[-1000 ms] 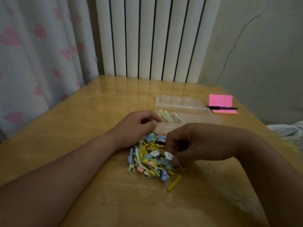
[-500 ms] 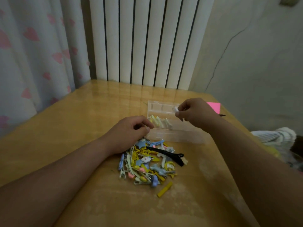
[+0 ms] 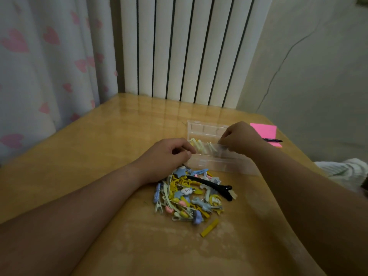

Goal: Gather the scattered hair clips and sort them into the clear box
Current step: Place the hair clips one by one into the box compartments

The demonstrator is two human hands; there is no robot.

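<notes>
- Clear box point(image 3: 207, 164), near the table's point(image 3: 99, 156) far edge, holds a few pale clips point(image 3: 201, 145); most compartments look empty.
- Clip pile point(image 3: 191, 196) just before it remains large; sorting judged early.
- Right hand point(image 3: 239, 138) over the box, fingers pinched; contents indiscernible.
- Left hand point(image 3: 169, 156) curled beside the pile; grip indiscernible.

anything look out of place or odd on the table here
One yellow clip lies alone on the table, apart from the near edge of the clip pile. A long black clip sprawls across the pile's far side. Behind, a dark crack runs up the wall.
</notes>
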